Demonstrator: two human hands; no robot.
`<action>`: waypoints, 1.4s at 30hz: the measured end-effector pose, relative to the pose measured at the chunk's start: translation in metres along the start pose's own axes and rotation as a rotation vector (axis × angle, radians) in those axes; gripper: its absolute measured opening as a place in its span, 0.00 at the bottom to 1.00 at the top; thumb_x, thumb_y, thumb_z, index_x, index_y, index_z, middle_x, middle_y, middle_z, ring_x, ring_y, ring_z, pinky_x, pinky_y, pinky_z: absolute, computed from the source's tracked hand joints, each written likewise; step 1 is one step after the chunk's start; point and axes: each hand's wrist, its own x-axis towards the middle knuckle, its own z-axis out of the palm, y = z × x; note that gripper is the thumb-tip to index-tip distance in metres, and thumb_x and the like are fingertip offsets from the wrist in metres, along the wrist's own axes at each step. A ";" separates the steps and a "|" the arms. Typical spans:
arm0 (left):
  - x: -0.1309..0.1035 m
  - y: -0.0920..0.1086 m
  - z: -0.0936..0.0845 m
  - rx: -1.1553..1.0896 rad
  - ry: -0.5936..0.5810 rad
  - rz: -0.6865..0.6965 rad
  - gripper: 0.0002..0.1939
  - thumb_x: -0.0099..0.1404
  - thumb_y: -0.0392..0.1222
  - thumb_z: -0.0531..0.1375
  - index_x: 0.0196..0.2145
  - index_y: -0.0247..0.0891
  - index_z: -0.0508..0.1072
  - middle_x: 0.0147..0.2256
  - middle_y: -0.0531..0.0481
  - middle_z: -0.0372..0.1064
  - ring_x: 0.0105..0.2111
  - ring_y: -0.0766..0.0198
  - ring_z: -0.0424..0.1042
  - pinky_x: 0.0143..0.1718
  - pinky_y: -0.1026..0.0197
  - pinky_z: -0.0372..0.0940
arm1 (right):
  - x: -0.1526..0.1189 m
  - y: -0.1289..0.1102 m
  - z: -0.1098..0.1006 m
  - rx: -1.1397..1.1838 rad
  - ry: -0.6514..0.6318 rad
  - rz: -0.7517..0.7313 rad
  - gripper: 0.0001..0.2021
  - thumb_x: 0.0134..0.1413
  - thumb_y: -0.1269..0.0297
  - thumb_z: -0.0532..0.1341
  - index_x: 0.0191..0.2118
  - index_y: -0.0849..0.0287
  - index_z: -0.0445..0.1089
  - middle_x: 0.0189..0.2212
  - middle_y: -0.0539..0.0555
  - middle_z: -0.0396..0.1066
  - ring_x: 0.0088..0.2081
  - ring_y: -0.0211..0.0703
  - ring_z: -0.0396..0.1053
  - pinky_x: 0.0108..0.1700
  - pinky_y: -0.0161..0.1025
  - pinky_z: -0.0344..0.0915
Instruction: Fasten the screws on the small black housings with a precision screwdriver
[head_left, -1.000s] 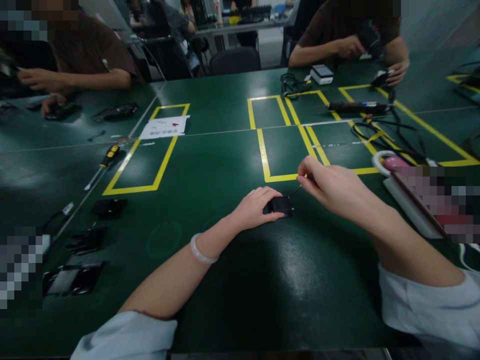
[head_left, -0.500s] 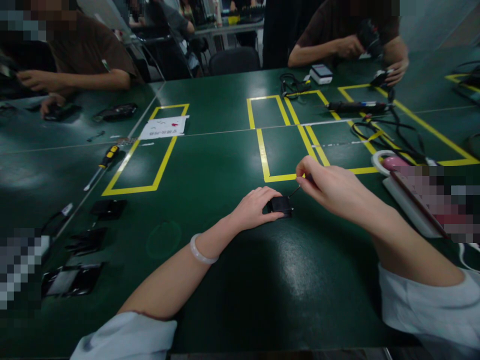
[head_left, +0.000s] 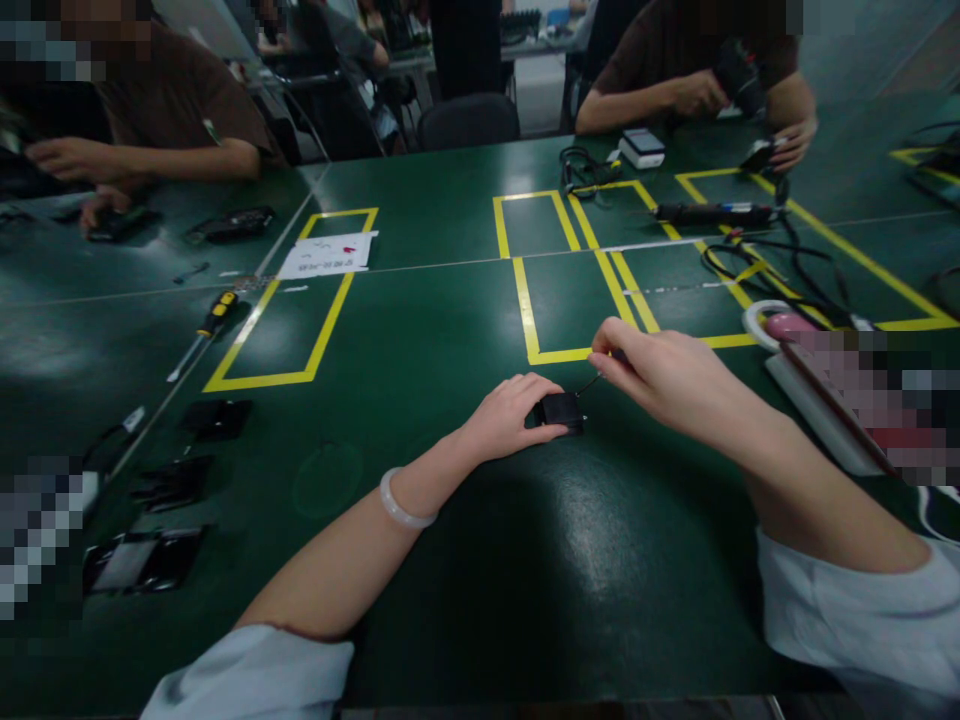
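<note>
On the green table lies a small black box-shaped part [head_left: 562, 411], with a tiny bright pin or screw on its right side. My left hand [head_left: 514, 415] grips it from the left, thumb along the near side and fingers over the far side. My right hand [head_left: 637, 362] is closed in a pinch around a thin metal-shafted tool [head_left: 590, 384]. The shaft slants down and left to the part's far right corner. Fingers hide the other end of the tool, so its kind cannot be made out.
To the left are a yellow-black screwdriver [head_left: 218, 314], several black parts [head_left: 217, 418] and a paper label [head_left: 328, 254]. Yellow tape outlines mark the table. At right lie an electric screwdriver [head_left: 716, 214], cables [head_left: 802, 265] and a pink-and-white object [head_left: 791, 325]. Two co-workers sit opposite.
My right hand has shifted very slightly, tool still at the part's corner. My left hand and the black part stay put. In the background, a dark figure has moved left.
</note>
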 end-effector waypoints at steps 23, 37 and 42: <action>0.000 0.000 -0.001 -0.005 -0.008 -0.008 0.21 0.65 0.55 0.59 0.50 0.40 0.66 0.48 0.45 0.68 0.49 0.56 0.67 0.51 0.53 0.61 | 0.000 0.001 -0.001 0.032 0.018 -0.007 0.10 0.64 0.58 0.48 0.43 0.56 0.60 0.27 0.51 0.71 0.27 0.43 0.67 0.26 0.37 0.48; 0.000 0.001 -0.002 -0.013 -0.001 0.001 0.21 0.65 0.55 0.58 0.50 0.39 0.66 0.48 0.45 0.68 0.48 0.55 0.67 0.50 0.53 0.61 | 0.000 0.000 -0.003 0.040 0.010 -0.010 0.10 0.63 0.59 0.47 0.44 0.56 0.60 0.27 0.51 0.71 0.26 0.43 0.67 0.27 0.37 0.49; 0.000 0.001 -0.002 -0.013 -0.005 -0.006 0.21 0.65 0.55 0.58 0.50 0.40 0.66 0.49 0.45 0.68 0.49 0.55 0.67 0.51 0.53 0.61 | 0.000 -0.002 -0.003 0.029 0.021 -0.022 0.10 0.63 0.57 0.48 0.41 0.56 0.61 0.26 0.51 0.71 0.27 0.43 0.67 0.26 0.37 0.49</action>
